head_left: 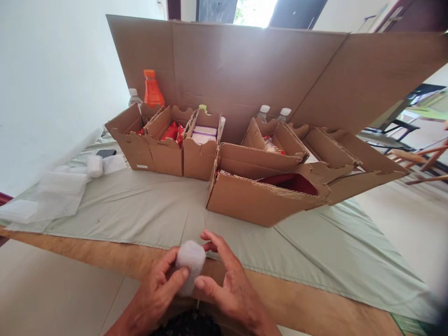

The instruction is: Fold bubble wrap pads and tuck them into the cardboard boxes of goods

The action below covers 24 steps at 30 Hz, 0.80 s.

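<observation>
- While a white crumpled wad is being gripped between the closed fingers of the left hand and the right hand, it is being held just over the near edge of the worktop, outside every box.
- More white sheets are being seen spread on the green cloth, at the left.
- Beyond, the large carton is being seen open, with something red inside.
- Farthest, three small cartons are already being occupied by red and white packs, and an orange bottle is being seen behind them.
</observation>
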Available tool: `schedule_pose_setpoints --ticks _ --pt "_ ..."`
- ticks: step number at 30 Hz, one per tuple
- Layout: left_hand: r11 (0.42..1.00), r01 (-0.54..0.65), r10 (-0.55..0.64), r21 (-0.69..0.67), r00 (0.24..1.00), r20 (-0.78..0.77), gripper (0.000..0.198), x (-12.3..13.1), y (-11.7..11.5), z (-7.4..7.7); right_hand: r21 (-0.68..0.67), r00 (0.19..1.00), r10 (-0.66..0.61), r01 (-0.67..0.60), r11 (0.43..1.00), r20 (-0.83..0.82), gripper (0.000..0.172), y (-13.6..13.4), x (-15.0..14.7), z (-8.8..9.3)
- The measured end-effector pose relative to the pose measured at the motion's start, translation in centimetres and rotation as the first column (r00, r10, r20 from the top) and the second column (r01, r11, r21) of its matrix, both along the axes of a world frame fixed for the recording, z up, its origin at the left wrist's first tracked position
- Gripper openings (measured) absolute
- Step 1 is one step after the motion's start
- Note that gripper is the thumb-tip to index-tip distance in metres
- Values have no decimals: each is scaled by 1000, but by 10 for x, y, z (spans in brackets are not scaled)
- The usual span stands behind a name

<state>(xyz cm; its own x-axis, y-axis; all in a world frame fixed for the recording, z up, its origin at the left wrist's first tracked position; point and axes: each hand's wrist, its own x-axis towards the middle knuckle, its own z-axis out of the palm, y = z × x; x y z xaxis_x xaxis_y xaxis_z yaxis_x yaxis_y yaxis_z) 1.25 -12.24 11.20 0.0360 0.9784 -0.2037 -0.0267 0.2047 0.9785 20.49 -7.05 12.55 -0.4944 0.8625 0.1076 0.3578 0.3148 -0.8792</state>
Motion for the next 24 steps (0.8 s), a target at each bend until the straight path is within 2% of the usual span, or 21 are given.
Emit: schedule_pose_setpoints --ticks 1,2,5,6,9,11,12,15,18,20,21,22,24 --pt "997 68 -67 24 996 -56 32 1 0 4 -17 1000 22 -22 1000 -3 72 1 2 5" --pt "991 127 -123 40 987 -100 31 2 0 7 -34 999 43 -43 999 -2 62 1 2 10" --pt "968 241 -228 63 959 -166 34 7 3 9 -70 999 45 -47 996 -22 11 2 1 17" --pt "962 265 -251 64 953 -172 35 8 3 7 -78 999 15 -19 997 -48 3 2 1 17" --pt "950 307 -291 53 936 -198 41 11 5 -4 -77 990 -88 80 994 -114 7 3 6 14" --pt "948 316 -299 46 928 -223 41 13 5 -11 -65 989 -116 111 992 -92 4 4 13 13" --pt "946 322 -302 47 924 -235 41 13 5 -13 -59 991 -116 113 992 -62 8 4 16 14" --pt "931 360 -335 55 906 -261 36 13 5 -13 -60 998 -45 48 997 45 21 3 29 18" --pt "905 423 -389 47 868 -309 28 10 8 -8 -66 992 43 -35 997 119 7 2 43 24" --pt "906 405 -340 122 869 -360 28 6 14 0 -45 988 14 -7 999 153 4 3 55 27" --pt "907 373 -273 194 874 -403 30 5 18 6 -26 987 -23 27 999 162 6 4 62 28" --pt "899 333 -179 284 872 -455 33 4 24 13 -11 985 -56 59 998 164 9 5 69 29" --pt "837 286 39 467 819 -572 37 6 40 32 6 982 -111 111 994 155 18 8 82 33"
